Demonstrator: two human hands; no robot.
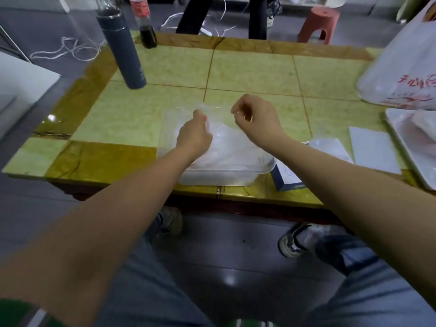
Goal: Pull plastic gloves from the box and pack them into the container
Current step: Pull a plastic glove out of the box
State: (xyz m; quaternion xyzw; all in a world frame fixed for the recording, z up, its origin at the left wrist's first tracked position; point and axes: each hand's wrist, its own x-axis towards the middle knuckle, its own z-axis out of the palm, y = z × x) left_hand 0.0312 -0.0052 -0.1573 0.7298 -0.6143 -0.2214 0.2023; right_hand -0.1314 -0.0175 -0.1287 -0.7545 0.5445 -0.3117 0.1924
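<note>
The task is judged to be well under way: the clear container (226,171), sitting at the near edge of the tabletop (254,69), is already holding a loose heap of translucent plastic gloves (226,147). The left hand (194,135) and right hand (256,116) are each pinching one thin glove (217,109), its grip narrow, and are stretching it flat above the container. The glove box (286,179) is lying just beside the container toward the right edge; its remaining contents cannot be determined.

Container (226,171) at table (254,69) front edge — box (286,179) right, flask (122,47) behind-left.
</note>
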